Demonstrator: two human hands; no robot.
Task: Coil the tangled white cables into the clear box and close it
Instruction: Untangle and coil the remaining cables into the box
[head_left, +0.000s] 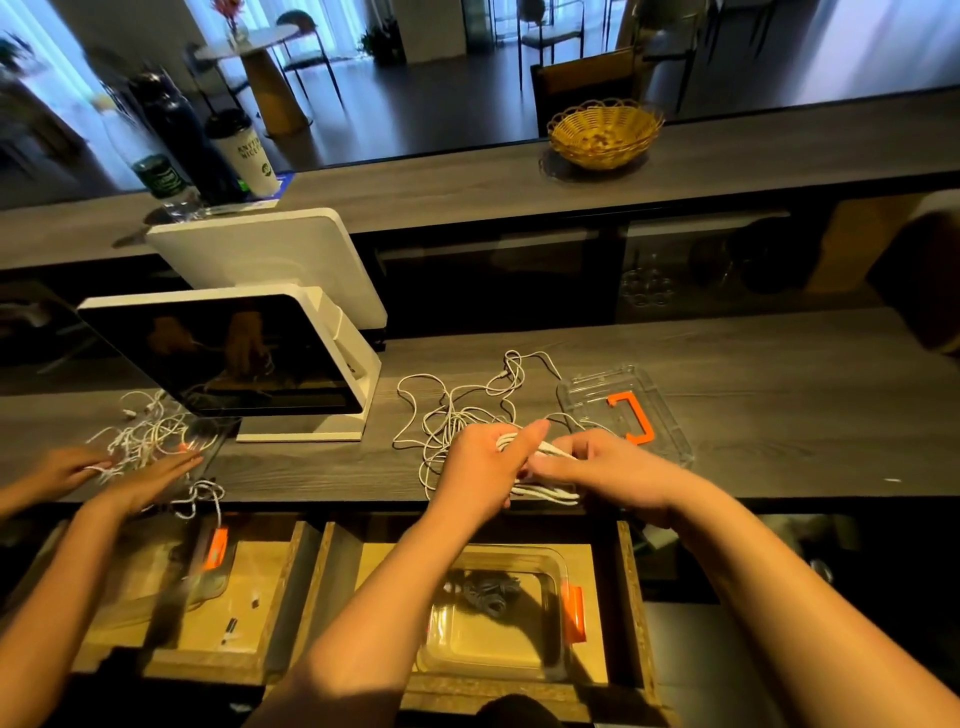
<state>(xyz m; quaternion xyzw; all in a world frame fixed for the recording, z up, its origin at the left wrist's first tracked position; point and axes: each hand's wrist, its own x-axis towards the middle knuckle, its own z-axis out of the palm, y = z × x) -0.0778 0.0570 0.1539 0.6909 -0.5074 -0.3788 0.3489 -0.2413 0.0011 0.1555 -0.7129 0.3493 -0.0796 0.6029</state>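
Note:
A tangle of white cables (451, 410) lies on the dark wooden counter. My left hand (480, 467) grips a partly wound coil of the white cable (548, 493), thumb pointing right. Touching it from the right, my right hand (610, 470) pinches the strands of the same coil. The clear box (553, 564) sits in an open drawer below the counter edge, with a dark cable bundle inside and an orange latch on its right side. Its clear lid (670, 415) with an orange handle lies on the counter just behind my right hand.
A white point-of-sale terminal (234, 353) stands at the left. Another person's hands (150, 478) work on a second cable tangle (150, 431) there, above a second drawer with a clear box (208, 587). A wicker basket (605, 132), bottles and a cup (244, 150) stand on the raised ledge.

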